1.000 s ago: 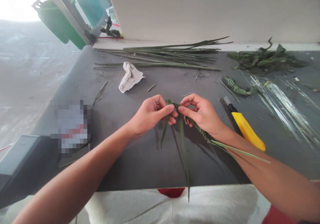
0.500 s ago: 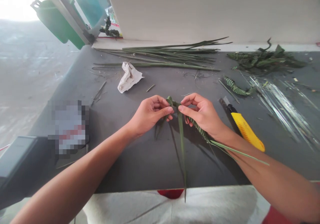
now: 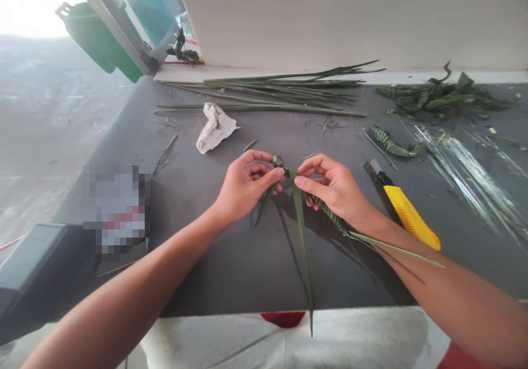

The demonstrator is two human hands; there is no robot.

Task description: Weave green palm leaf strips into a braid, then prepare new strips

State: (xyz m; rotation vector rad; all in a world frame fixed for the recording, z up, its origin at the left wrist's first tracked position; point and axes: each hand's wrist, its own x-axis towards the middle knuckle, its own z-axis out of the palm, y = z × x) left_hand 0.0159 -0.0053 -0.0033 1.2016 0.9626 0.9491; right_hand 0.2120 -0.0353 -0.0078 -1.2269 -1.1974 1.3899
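Green leaf (image 3: 300,215) joins left hand (image 3: 249,185) and right hand (image 3: 334,186), thumbs pinching inward.

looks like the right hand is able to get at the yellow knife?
Probably yes: nothing covers the knife, just right of the right hand, though that hand is busy holding the leaf weave.
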